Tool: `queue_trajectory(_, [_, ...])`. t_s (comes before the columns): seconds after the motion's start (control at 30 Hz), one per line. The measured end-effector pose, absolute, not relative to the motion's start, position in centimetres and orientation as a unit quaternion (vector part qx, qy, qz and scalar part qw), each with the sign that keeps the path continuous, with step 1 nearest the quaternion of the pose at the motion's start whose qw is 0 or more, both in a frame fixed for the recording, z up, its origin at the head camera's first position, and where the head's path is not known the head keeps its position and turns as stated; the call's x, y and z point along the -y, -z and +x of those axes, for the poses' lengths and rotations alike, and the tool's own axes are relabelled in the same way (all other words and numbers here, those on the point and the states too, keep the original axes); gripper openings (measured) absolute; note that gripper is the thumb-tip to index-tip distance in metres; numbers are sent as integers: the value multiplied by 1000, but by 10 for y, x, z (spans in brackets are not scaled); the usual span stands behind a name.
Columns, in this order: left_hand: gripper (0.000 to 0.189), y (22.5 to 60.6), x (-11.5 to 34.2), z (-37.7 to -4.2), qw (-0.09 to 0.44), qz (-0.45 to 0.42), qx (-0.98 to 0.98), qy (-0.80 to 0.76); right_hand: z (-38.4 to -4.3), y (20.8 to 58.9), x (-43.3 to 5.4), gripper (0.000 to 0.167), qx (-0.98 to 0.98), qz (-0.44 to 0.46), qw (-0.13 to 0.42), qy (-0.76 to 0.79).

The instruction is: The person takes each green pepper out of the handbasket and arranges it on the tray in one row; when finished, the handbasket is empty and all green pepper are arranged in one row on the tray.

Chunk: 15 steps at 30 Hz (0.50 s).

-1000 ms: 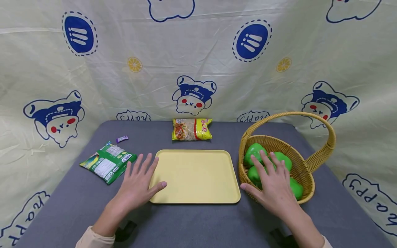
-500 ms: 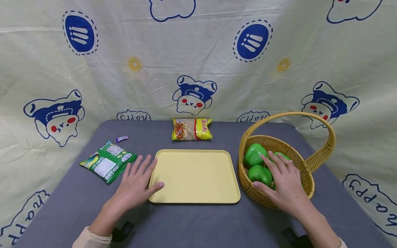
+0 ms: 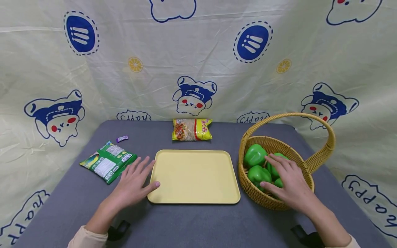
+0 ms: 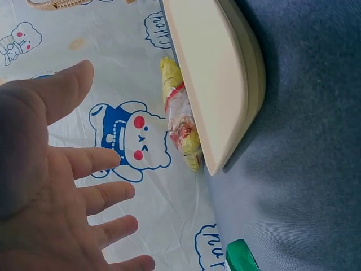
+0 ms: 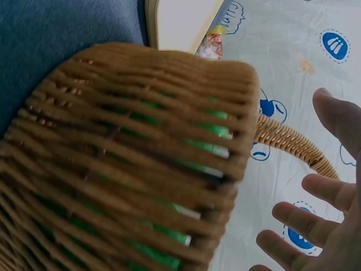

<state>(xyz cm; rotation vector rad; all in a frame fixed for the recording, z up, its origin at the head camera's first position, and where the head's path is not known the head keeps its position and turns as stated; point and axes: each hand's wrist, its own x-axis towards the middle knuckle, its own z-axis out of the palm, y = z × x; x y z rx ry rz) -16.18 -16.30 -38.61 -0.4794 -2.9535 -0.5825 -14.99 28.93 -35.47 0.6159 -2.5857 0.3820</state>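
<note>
My left hand hovers with spread fingers over the left edge of a pale yellow tray. In the left wrist view that hand holds nothing and is apart from the tray. Over a wicker basket on the right is my right hand, fingers extended. Several green bell peppers lie in the basket, partly hidden by the hand. The right wrist view shows the hand above the woven basket wall, with nothing in its grip.
A green snack bag lies left of the tray, close to my left fingertips. Behind it is a small purple wrapped candy. A yellow food packet sits behind the tray. The basket's tall handle arches up at the right.
My right hand has moved right across the basket, uncovering more of the peppers. The left hand has drifted slightly left and toward me. The objects have stayed in place.
</note>
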Motion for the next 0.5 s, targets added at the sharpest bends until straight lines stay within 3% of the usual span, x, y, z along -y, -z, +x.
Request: queue_trajectory(0.5, [68,387,171,-167,13,-171,962,215,-158,354,-302,75,948,232,170,-134])
